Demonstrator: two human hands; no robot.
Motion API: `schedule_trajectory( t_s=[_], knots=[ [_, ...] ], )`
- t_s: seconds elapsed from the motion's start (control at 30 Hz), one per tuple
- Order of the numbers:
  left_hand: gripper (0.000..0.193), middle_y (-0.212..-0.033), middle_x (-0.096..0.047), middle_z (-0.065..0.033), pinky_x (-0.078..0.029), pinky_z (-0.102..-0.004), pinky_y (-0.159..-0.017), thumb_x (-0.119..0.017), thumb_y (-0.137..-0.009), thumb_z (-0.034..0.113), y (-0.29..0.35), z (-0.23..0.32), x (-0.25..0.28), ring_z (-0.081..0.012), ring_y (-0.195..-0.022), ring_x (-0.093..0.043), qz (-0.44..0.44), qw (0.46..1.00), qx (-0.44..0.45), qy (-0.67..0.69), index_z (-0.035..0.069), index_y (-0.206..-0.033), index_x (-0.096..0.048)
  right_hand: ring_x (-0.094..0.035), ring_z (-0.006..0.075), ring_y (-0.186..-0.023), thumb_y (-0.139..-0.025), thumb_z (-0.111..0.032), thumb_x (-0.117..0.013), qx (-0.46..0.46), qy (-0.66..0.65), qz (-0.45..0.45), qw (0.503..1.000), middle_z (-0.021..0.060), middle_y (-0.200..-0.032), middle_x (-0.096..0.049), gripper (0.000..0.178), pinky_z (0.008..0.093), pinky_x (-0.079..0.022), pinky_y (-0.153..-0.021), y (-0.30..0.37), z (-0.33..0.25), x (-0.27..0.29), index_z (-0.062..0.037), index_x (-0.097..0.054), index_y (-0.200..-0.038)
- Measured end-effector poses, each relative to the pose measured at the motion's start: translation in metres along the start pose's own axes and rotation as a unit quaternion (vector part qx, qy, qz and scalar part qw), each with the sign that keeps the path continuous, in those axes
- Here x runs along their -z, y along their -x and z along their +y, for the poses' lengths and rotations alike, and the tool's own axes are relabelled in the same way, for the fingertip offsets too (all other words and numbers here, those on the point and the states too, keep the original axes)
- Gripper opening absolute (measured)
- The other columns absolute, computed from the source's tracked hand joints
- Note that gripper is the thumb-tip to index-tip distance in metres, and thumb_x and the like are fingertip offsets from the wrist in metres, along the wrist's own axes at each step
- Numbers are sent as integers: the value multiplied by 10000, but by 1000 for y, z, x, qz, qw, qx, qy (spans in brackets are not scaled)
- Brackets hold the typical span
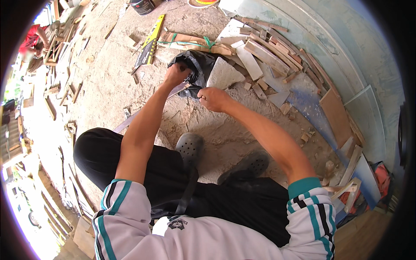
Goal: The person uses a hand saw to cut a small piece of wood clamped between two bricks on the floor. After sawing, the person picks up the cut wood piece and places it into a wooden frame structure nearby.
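A crumpled black plastic bag (200, 65) sits on the dusty ground in front of me, its mouth facing my side. My left hand (177, 74) is at the left of the mouth, closed on the bag's edge; some of its fingertips are hidden in the dark folds. At the near right edge, my right hand (213, 99) is closed in a fist on the bag's rim. What the bag contains cannot be seen. Touching its right side is a pale, rough stone block (225, 74). A long thin strip (134, 120) runs from beside the bag toward my left knee.
A yellow-and-black tapered saw-shaped piece (150, 44) lies beyond my left hand. Behind the bag is a wood bundle tied with green string (184, 40). Wood offcuts (271, 56) line the right wall. A black bucket (142, 6) stands far off; another person (31, 41) is at far left.
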State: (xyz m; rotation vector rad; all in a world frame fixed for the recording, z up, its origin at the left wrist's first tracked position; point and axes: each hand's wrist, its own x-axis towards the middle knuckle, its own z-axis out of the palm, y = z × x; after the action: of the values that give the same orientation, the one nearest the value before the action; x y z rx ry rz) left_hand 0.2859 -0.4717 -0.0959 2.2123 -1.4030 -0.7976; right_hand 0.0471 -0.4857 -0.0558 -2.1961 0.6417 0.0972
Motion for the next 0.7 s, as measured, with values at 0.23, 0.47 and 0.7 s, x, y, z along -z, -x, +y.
schedule_trajectory(
  t_s=[0.23, 0.47, 0.7],
  knots=[
    [271, -977, -730, -87, -532, -296, -539, -617, -888, 255, 21, 19, 19, -151, -666, -700, -92, 931, 153, 318, 37, -1039, -670, -655, 362, -982, -884, -269, -583, -8, -40, 17, 999, 181, -988, -699, 261, 464, -513, -863, 3, 7, 8, -72, -673, -1028],
    [168, -785, -652, -13, -418, -242, -490, -643, -901, 265, 41, 40, 25, -72, -569, -517, -55, 901, 124, 412, 106, -950, -670, -685, 310, -915, -885, -358, -648, -34, -102, 66, 992, 159, -942, -714, 338, 410, -524, -809, -2, 3, 52, -48, -680, -1016],
    [146, -760, -608, -12, -416, -231, -546, -563, -923, 209, 25, 203, 18, -97, -632, -558, -63, 914, 5, 401, 73, -909, -614, -700, 318, -923, -841, -310, -692, 30, -41, 180, 982, 174, -970, -724, 315, 410, -539, -809, 33, 19, 180, -52, -719, -1019]
  ],
)
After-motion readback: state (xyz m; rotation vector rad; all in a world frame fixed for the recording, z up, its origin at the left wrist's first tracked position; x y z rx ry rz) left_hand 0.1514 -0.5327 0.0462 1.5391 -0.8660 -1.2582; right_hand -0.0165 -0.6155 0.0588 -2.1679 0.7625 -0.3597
